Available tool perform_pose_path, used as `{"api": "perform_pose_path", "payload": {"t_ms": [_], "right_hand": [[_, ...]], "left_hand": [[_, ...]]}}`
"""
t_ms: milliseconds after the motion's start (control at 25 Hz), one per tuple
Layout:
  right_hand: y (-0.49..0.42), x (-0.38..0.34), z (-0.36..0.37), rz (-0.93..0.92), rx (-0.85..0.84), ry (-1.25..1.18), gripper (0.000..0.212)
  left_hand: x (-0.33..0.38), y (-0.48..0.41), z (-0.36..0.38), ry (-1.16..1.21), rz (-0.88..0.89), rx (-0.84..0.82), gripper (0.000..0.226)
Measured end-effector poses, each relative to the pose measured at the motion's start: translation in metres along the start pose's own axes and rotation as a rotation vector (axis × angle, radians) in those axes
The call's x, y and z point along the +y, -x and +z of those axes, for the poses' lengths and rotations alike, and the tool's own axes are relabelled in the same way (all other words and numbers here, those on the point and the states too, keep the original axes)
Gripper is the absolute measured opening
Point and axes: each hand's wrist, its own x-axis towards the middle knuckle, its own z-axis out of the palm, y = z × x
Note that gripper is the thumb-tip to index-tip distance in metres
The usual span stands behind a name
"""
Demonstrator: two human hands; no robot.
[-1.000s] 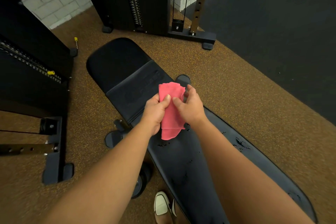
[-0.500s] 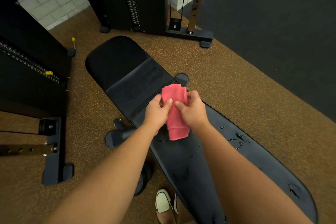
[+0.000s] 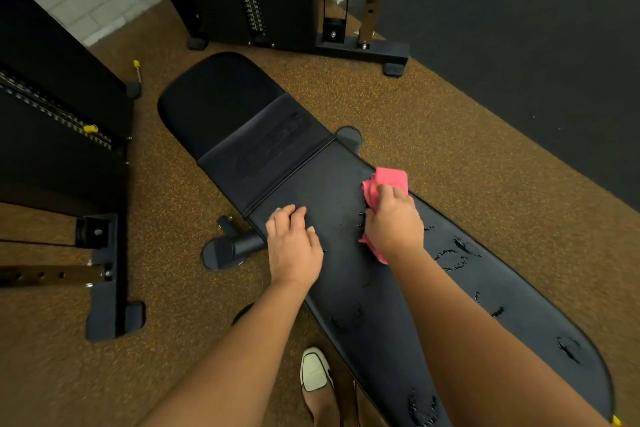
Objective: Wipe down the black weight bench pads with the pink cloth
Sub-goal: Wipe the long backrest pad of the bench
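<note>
The fingers (image 3: 390, 191) of the right hand (image 3: 393, 225) are curled down and pressed together on the bunched pink cloth (image 3: 388, 180), holding it flat against the bench near its far edge, just past the seam between the two pads. The cloth looks soft, thin and very light, so it should fold and slide under the palm without resistance; I think it is best held as now, gathered under the whole hand, because a loose corner would only drag behind. A small pink tail shows below the wrist. The left hand (image 3: 294, 243) holds nothing: its fingers (image 3: 289, 215) are slightly spread and lie flat on the pad near the closer edge, probably to steady the body. The long black vinyl back pad (image 3: 346, 281) is smooth and a little shiny, with many small torn or cracked spots on its surface, where the cloth may catch. The shorter black seat pad (image 3: 263, 146) lies beyond the seam and looks more matte; whether it is dusty or wet I cannot tell from this view. The bench stands on a brown speckled rubber floor (image 3: 433, 114).
</note>
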Motion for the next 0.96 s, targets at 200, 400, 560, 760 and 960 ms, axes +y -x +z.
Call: {"api": "perform_pose_path", "payload": {"t_ms": [200, 400, 560, 760, 960], "right_hand": [[-0.007, 0.02, 0.021, -0.177, 0.327, -0.046, 0.023], [-0.003, 0.027, 0.045, -0.172, 0.051, 0.047, 0.064], [0.002, 0.025, 0.054, -0.255, 0.027, 0.147, 0.068], [-0.002, 0.05, 0.05, -0.382, 0.03, 0.244, 0.066], [-0.021, 0.008, 0.055, -0.194, 0.027, 0.159, 0.066]], "left_hand": [[-0.002, 0.012, 0.013, -0.058, -0.054, -0.028, 0.048], [-0.001, 0.018, 0.023, -0.122, -0.066, -0.061, 0.055], [-0.005, 0.023, 0.033, -0.209, -0.047, -0.07, 0.062], [-0.007, 0.026, 0.044, -0.295, -0.03, -0.007, 0.069], [-0.009, 0.026, 0.049, -0.32, -0.021, 0.007, 0.067]]}}
